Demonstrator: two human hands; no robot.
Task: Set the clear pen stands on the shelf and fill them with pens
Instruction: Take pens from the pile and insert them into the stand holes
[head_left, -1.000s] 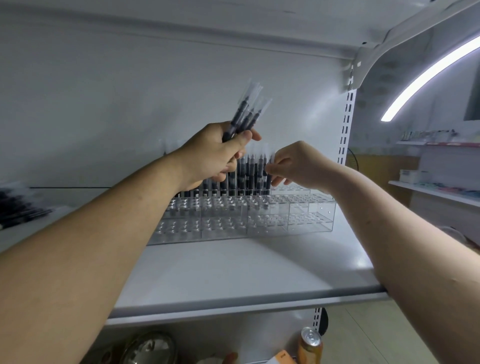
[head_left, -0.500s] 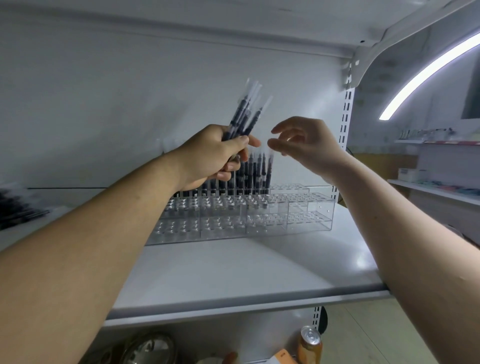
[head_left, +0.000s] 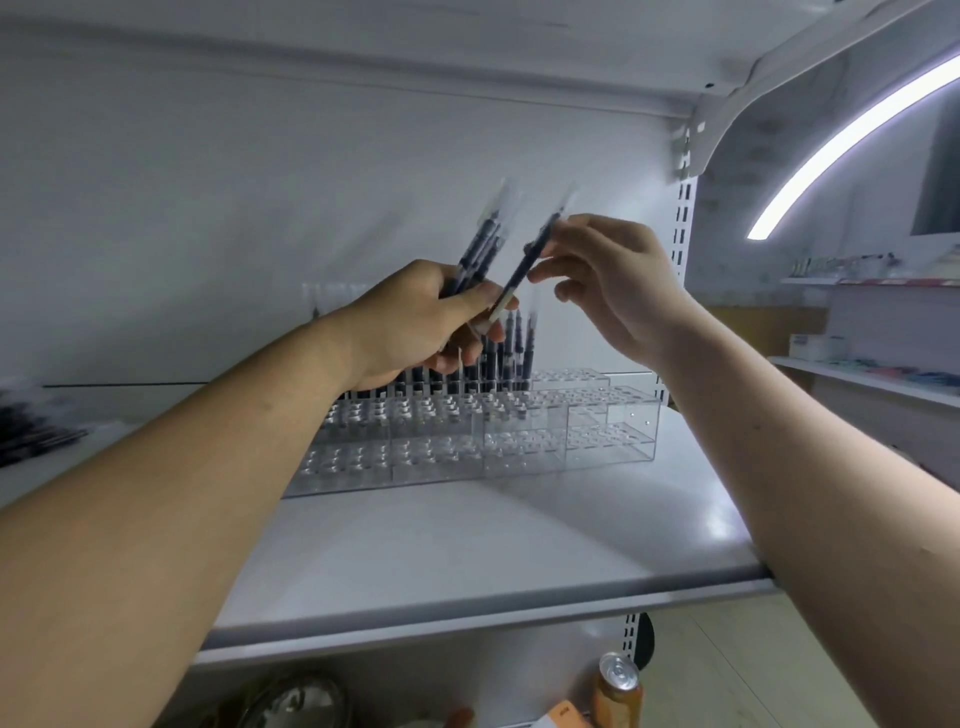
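Above the stands (head_left: 597, 431), right hand (head_left: 618, 291) now seemingly pinches a pen (head_left: 524, 265).

I see the pen stands (head_left: 524, 441) on the shelf (head_left: 467, 551), toward the back, right of centre. Standing pens (head_left: 530, 353) fill the rear row, behind my left hand (head_left: 415, 322). That hand is above the stands and grips a bundle of pens (head_left: 480, 244). My right hand (head_left: 613, 280) is just right of it, pinching 1 pen (head_left: 524, 264) between the 2 hands. Loose pens (head_left: 36, 431) lie far left. A can (head_left: 615, 691) stands below the shelf, front right.
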